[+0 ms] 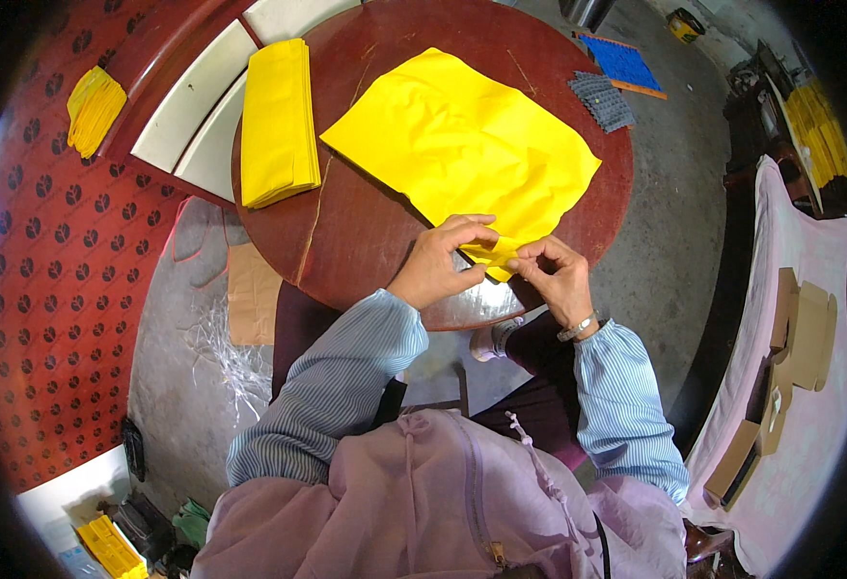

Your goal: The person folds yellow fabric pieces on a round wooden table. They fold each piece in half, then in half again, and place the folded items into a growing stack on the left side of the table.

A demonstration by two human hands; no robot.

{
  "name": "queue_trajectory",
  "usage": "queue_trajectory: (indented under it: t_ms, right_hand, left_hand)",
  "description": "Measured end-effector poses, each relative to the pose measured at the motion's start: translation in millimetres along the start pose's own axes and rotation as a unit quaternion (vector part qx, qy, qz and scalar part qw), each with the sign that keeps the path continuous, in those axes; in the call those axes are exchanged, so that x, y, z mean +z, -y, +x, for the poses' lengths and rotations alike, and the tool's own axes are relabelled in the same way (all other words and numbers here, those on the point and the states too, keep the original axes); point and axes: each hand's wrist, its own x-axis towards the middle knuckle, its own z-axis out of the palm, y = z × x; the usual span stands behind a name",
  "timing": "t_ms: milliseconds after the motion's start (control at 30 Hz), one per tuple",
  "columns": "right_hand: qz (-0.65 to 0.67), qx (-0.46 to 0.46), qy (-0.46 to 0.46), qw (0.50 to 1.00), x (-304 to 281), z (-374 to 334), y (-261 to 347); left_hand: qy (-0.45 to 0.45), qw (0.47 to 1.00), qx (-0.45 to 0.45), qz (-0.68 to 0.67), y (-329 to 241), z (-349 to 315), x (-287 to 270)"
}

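Note:
A yellow cloth sheet (472, 130), creased across its middle, lies spread over the round red-brown table (385, 246). Its near end narrows between my two hands at the table's front edge. My right hand (557, 278) pinches this near end between thumb and fingertips. On the other side, my left hand (446, 261) is curved with thumb and fingers apart, its fingertips close to the same yellow end; whether they touch it I cannot tell. A neat stack of folded yellow cloth (279, 125) rests on the table's left part.
A blue board (621, 63) and a grey ridged piece (602, 101) lie at the table's far right. White upholstered seating (197, 106) borders the far left. Below it are a brown paper sheet (253, 294) and white strands (231, 357). Opened cardboard boxes (766, 396) lie on pink cloth at right.

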Motion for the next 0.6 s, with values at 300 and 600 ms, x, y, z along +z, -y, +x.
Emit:
queue_trajectory:
  t_ms: [300,600]
  right_hand:
    - [-0.011,-0.030,-0.026,0.999,2,2,8]
    - [0.035,-0.094,-0.165,0.981,-34,37,1]
  left_hand:
    - [-0.072,0.994,0.028,0.081,-2,-1,18]
    - [-0.127,0.986,0.055,0.090,-6,0,25]
